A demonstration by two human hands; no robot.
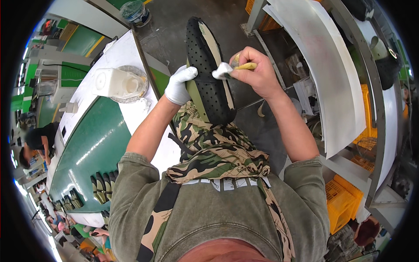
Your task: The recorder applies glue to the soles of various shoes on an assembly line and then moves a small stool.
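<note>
Black perforated rubber makes up the long shoe sole (208, 65) with a pale olive rim that stands propped on the person's camouflage-patterned apron (214, 148), directly ahead of the chest. Its long axis runs away from the body, heel end low on the lap and toe end pointing up toward the grey concrete floor (174, 30). Both hands meet it at about the same height, near its middle, one on each flank.

The left hand (180, 85), in a white glove, is closed around the sole's left edge and steadies it. The bare right hand (255, 72) is curled shut on a small white cloth pad (221, 70) and a yellowish stick-like tool (245, 66), the pad pressed against the sole's right rim. The right hand lies a little farther up the sole than the left.

To the left runs a green conveyor belt (94, 144) with white borders, carrying a white plastic container in a clear round dish (118, 83) and, nearer the body, a row of dark soles (102, 187). Yellow crates (345, 201) stand at the lower right.
</note>
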